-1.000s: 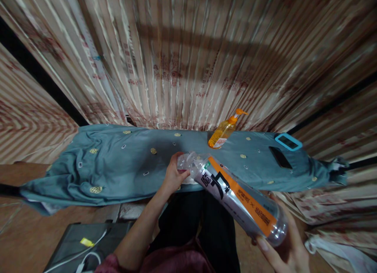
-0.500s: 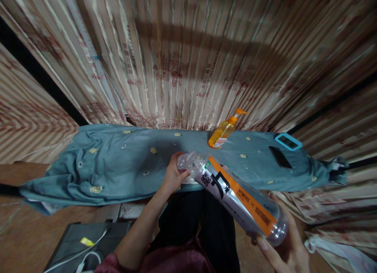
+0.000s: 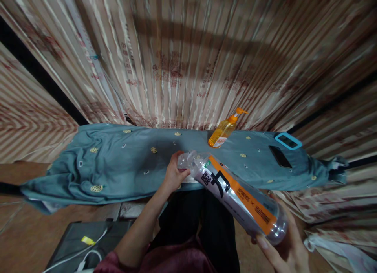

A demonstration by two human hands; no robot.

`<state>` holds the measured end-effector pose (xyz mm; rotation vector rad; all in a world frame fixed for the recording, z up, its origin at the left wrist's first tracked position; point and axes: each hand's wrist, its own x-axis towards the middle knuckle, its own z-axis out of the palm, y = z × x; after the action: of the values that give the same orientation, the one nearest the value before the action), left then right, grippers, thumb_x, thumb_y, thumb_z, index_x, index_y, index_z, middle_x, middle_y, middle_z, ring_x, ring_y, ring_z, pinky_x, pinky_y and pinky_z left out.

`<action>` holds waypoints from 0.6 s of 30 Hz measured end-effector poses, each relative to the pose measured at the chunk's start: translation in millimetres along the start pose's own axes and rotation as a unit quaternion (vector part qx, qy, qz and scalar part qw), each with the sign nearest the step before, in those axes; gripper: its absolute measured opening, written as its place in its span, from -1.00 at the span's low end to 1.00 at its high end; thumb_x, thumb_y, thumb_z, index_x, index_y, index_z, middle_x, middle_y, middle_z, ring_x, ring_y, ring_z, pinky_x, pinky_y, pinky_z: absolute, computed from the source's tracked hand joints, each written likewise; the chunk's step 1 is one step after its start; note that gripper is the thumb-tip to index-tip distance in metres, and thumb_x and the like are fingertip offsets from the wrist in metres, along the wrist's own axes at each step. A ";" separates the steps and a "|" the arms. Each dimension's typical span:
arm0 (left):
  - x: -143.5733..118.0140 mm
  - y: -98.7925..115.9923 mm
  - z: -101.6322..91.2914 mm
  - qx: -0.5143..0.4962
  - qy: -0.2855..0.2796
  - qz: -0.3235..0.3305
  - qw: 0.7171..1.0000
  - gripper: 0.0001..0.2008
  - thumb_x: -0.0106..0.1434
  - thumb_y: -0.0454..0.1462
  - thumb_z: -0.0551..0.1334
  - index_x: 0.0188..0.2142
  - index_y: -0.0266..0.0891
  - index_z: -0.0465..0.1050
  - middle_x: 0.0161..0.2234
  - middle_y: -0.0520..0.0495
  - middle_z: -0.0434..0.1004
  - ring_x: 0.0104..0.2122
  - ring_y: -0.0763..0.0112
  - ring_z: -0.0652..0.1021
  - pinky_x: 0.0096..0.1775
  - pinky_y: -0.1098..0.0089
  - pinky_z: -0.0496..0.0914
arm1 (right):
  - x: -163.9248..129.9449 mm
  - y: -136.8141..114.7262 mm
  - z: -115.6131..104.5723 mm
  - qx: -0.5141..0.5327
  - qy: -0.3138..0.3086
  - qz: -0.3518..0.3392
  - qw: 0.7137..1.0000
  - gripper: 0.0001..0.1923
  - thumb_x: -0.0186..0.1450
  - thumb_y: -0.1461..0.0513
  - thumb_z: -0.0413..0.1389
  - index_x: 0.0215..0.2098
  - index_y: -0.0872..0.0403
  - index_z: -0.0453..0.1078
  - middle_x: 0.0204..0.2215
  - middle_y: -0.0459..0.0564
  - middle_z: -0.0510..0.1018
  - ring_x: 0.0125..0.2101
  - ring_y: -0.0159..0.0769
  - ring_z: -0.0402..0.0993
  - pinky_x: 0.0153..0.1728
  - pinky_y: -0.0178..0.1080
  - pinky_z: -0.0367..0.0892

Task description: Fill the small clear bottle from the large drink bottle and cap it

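A large clear plastic bottle (image 3: 235,194), with an orange and silver label, lies tilted across my lap, its narrow end up and to the left. My right hand (image 3: 287,239) is wrapped around its base, the thumb on the near side. At the narrow end, my left hand (image 3: 173,174) grips clear plastic with thumb and fingers. Whether that part is only the bottle's neck or a separate clear piece against it, I cannot tell. Liquid inside the bottle is not visible.
A pump bottle (image 3: 222,133) of orange liquid stands on the teal cloth-covered table (image 3: 118,163). To its right lie a dark phone (image 3: 279,157) and a blue-framed device (image 3: 288,141). Patterned curtains (image 3: 176,68) hang behind. Lower left, a grey box-like surface (image 3: 73,237) carries white cables.
Almost nothing differs. Both hands keep their hold on the bottle, which stays at the same tilt; the view has shifted very slightly.
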<state>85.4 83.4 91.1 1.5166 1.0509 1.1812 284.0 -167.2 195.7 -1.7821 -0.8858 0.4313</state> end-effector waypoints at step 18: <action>0.6 -2.2 0.0 0.009 0.002 0.004 1.000 -0.29 0.05 -0.22 0.54 0.17 -0.21 0.39 0.10 -0.22 0.62 0.10 -0.01 0.66 0.16 0.05 0.56 | -1.4 -9.4 5.5 -0.003 0.019 -0.008 1.000 0.01 0.23 -0.21 0.37 0.52 -0.11 0.21 0.48 0.14 0.33 0.46 0.32 0.24 0.48 0.36 0.12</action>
<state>85.3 84.5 89.1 1.5336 1.0617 1.1830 276.1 -163.1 202.0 -1.7818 -0.8752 0.3834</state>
